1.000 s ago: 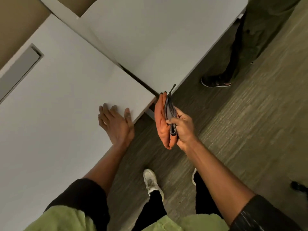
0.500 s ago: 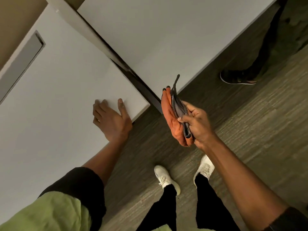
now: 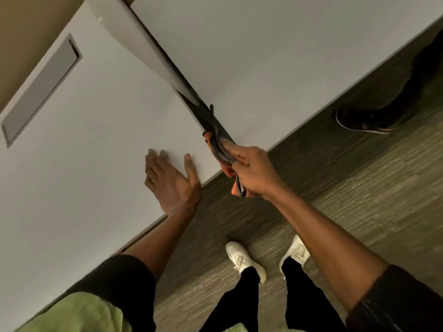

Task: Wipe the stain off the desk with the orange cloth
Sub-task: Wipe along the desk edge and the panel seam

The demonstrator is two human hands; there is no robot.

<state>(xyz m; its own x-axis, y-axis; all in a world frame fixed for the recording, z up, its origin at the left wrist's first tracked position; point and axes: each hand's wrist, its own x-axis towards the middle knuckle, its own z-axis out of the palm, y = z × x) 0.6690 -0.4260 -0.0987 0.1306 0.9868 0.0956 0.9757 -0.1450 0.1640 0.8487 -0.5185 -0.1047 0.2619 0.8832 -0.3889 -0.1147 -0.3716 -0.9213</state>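
My right hand (image 3: 251, 171) is shut on a folded orange cloth (image 3: 229, 171) with a dark grey side and a dark loop sticking up. It holds the cloth upright in the air at the corner of the white desk (image 3: 96, 140), beside the gap to the neighbouring desk. My left hand (image 3: 171, 182) lies flat on the desk near its front edge, fingers spread, holding nothing. I see no stain on the desk surface.
A second white desk (image 3: 263, 56) stands to the right behind a grey divider (image 3: 143, 44). A grey cable flap (image 3: 40, 89) is set into the desk's far left. Another person's dark shoe (image 3: 362, 121) stands on the carpet at the right. My white shoes (image 3: 244, 259) are below.
My right hand has carried the cloth up and left, from over the floor to the desk's corner. My left hand stays flat on the desk.
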